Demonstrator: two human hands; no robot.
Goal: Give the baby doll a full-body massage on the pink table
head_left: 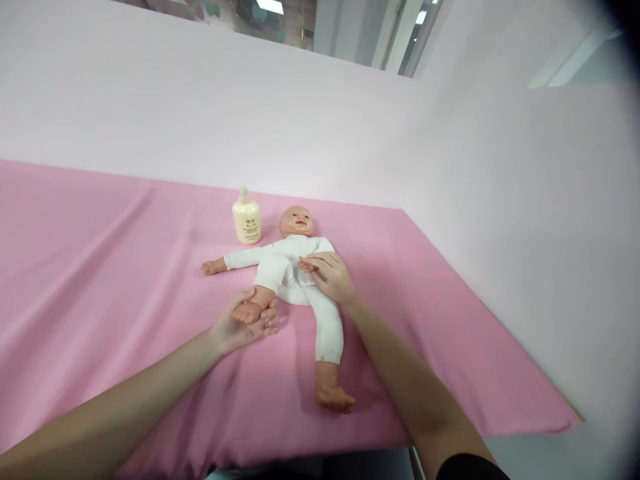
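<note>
Right now my left hand (245,327) lies palm up on the pink cloth (100,267), fingers curled loosely under the doll's (285,263) bare foot (249,311), cupping it without closing tight. My right hand (331,277) rests flat and open on the doll's middle, fingers spread over the white suit, clamping nothing. The doll lies on its back near the centre of the cloth, one leg stretched toward me. A cream bottle (247,218) stands upright just beside its head.
</note>
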